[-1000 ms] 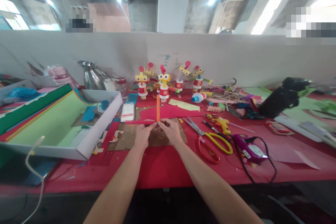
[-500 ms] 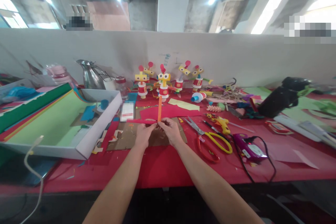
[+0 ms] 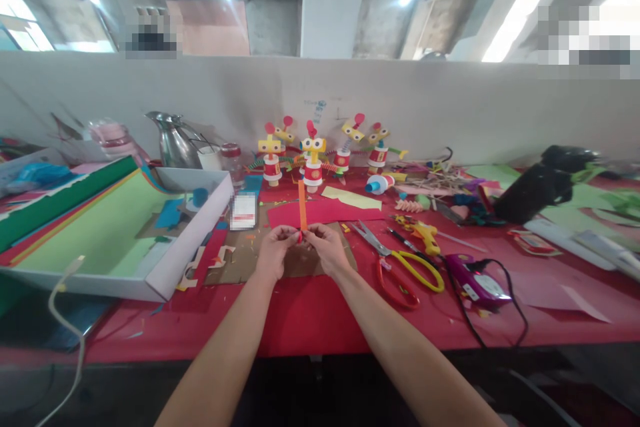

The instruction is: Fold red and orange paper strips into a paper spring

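Both hands meet over a piece of brown cardboard [image 3: 235,260] in the middle of the table. Between my right fingertips and thumb is the lower end of an orange paper strip [image 3: 303,203], which points straight up. My right hand [image 3: 327,248] is closed on it. Opposite, my left hand [image 3: 274,250] pinches a red paper strip [image 3: 301,237], of which only a short bit shows at the fingertips. The two strips meet where the fingers touch; how they cross is too small to make out. Just beyond lies a red paper sheet [image 3: 325,212].
Several paper-cup figures [image 3: 313,173] stand against the partition. To the right are scissors [image 3: 387,253], a yellow glue gun [image 3: 425,237], a purple box with a black cord [image 3: 477,280] and a black bottle [image 3: 530,193]. On the left sits a white box of coloured paper [image 3: 200,233].
The red strip, which stretched out to the left past my left hand, now shows only as a short bit between the fingertips. The orange strip still stands upright.
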`<action>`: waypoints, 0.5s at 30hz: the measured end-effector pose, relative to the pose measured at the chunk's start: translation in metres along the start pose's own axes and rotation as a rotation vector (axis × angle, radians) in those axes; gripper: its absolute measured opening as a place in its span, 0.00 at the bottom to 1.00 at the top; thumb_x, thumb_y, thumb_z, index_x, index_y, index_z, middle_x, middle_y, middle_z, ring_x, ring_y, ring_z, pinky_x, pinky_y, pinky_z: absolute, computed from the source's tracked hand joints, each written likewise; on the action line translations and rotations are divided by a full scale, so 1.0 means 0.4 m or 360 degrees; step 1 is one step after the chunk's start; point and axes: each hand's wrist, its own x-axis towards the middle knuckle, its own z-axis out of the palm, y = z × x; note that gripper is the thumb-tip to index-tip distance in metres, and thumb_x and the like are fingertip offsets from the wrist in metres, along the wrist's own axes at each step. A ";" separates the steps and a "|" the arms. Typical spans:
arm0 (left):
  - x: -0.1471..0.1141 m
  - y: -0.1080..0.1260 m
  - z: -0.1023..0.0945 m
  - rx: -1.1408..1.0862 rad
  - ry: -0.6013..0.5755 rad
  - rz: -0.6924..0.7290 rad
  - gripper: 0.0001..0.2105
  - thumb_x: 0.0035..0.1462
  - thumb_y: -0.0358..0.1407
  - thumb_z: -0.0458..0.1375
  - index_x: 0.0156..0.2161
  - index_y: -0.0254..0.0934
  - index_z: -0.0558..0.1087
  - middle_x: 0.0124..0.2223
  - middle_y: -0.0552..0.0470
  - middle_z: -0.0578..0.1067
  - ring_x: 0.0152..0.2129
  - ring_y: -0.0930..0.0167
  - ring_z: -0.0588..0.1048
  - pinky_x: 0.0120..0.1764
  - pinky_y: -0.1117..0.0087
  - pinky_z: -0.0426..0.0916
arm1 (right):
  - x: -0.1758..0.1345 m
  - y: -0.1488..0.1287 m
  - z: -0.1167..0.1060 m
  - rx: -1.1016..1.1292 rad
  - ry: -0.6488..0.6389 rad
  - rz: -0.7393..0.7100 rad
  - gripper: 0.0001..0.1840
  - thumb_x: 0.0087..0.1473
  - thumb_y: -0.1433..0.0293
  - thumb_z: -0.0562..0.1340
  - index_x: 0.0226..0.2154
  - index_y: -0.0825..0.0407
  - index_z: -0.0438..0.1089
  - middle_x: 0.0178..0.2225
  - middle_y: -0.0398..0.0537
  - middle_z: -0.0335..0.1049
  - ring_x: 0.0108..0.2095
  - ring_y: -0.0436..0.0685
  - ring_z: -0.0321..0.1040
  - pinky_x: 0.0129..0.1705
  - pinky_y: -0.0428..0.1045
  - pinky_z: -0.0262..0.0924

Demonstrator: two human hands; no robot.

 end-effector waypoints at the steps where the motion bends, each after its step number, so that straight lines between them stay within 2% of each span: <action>1: 0.001 0.000 -0.003 0.0019 -0.0007 -0.0009 0.15 0.30 0.36 0.69 0.26 0.34 0.71 0.23 0.56 0.72 0.20 0.76 0.70 0.28 0.74 0.63 | -0.001 0.000 0.000 -0.0002 -0.0006 0.0004 0.13 0.35 0.61 0.68 0.22 0.53 0.69 0.19 0.39 0.65 0.18 0.47 0.57 0.21 0.44 0.53; 9: 0.000 0.021 -0.012 -0.0002 -0.0075 -0.0142 0.18 0.27 0.34 0.71 0.28 0.34 0.71 0.24 0.55 0.74 0.21 0.75 0.72 0.28 0.73 0.65 | -0.004 -0.006 -0.002 -0.0065 -0.0053 -0.0024 0.16 0.34 0.59 0.69 0.25 0.53 0.73 0.20 0.42 0.68 0.20 0.49 0.60 0.23 0.45 0.55; 15: 0.008 0.016 -0.016 -0.0032 0.0009 -0.0130 0.19 0.26 0.34 0.71 0.28 0.33 0.71 0.24 0.54 0.74 0.21 0.75 0.72 0.29 0.73 0.65 | 0.000 0.008 -0.003 -0.0032 -0.0126 -0.0038 0.15 0.36 0.61 0.68 0.29 0.53 0.75 0.23 0.44 0.71 0.21 0.49 0.62 0.25 0.46 0.59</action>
